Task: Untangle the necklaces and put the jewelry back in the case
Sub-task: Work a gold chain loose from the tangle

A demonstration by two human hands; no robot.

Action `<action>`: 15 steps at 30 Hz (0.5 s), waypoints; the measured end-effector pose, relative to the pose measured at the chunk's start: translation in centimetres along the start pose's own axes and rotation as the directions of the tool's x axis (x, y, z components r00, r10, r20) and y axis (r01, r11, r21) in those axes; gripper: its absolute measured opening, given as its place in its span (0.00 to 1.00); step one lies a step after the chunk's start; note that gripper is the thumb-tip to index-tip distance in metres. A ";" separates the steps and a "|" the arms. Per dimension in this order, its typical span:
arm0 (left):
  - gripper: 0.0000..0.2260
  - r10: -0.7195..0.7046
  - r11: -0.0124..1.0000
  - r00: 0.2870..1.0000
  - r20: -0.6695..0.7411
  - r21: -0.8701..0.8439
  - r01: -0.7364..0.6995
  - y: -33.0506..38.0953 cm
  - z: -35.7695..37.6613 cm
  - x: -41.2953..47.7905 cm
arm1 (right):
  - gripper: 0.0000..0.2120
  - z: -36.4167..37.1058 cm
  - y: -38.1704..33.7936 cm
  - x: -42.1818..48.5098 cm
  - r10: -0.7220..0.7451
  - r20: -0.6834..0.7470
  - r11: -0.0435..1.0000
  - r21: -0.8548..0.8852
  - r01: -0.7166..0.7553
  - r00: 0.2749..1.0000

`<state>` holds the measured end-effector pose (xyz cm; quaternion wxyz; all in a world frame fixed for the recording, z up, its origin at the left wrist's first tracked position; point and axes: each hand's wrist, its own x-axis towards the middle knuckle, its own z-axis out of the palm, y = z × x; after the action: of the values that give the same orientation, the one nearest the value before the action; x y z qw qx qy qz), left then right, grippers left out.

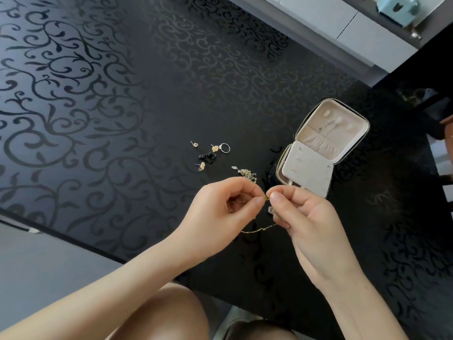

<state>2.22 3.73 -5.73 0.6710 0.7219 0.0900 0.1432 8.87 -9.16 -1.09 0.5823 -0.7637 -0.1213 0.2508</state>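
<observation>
Over the worktop (147, 119), seven o'clock from the case (318, 143), a necklace clasp (265, 198) is pinched by left hand (220, 204) and right hand (306, 217), probably for unhooking.

I find no writing, label, brand or number to read from here. The tabletop (171, 94) carries only a scroll pattern, the jewelry case (316, 139) has plain lining, and the dark mark on the teal box (394, 8) is too small to make out.

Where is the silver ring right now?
In the head view, the silver ring lies on the table, just right of a gold earring and left of the open jewelry case.
</observation>
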 end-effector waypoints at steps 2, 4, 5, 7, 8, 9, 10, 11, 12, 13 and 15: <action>0.03 0.009 1.000 1.000 -0.015 0.024 -0.009 -0.2 0.1 0.1 | 0.05 -0.1 0.0 0.0 -0.047 -0.009 0.997 -0.066 0.047 0.999; 0.02 0.016 0.999 1.000 -0.021 0.042 -0.015 -0.3 0.1 0.1 | 0.05 -0.2 0.1 -0.1 -0.094 -0.014 0.985 -0.144 0.091 0.996; 0.02 0.021 0.998 1.000 -0.020 0.052 -0.020 -0.3 0.1 0.1 | 0.06 -0.2 0.1 -0.1 -0.115 -0.013 0.976 -0.187 0.110 0.993; 0.03 0.033 0.996 0.999 -0.011 0.082 -0.032 -0.4 0.1 0.0 | 0.06 -0.3 0.1 -0.1 -0.149 0.001 0.954 -0.263 0.144 0.989; 0.03 0.039 0.995 0.999 -0.005 0.096 -0.039 -0.3 0.1 0.0 | 0.06 -0.3 0.1 -0.1 -0.160 0.010 0.944 -0.291 0.156 0.987; 0.03 0.047 0.993 0.999 0.001 0.110 -0.047 -0.4 0.1 0.0 | 0.06 -0.4 0.1 -0.1 -0.170 0.018 0.936 -0.310 0.167 0.985; 0.02 0.056 0.991 0.998 0.008 0.124 -0.056 -0.4 0.1 0.1 | 0.06 -0.4 0.1 -0.1 -0.176 0.027 0.930 -0.323 0.175 0.984; 0.02 0.064 0.988 0.998 0.012 0.138 -0.065 -0.4 0.1 0.1 | 0.07 -0.5 0.0 -0.1 -0.181 0.037 0.925 -0.334 0.183 0.983; 0.02 0.069 0.986 0.998 0.013 0.148 -0.071 -0.4 0.1 0.1 | 0.06 -0.6 0.0 -0.1 -0.184 0.049 0.918 -0.350 0.190 0.982; 0.02 0.071 0.986 0.997 0.012 0.152 -0.072 -0.4 0.1 0.1 | 0.06 -0.6 0.0 -0.1 -0.187 0.061 0.909 -0.368 0.197 0.980; 0.03 0.071 0.985 0.997 0.013 0.156 -0.072 -0.4 0.1 0.2 | 0.06 -0.7 0.0 -0.2 -0.194 0.078 0.894 -0.396 0.209 0.978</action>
<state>2.42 3.75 -6.08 0.6069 0.7758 0.0723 0.1569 9.11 -9.83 -0.90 0.4333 -0.8457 -0.2591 0.1727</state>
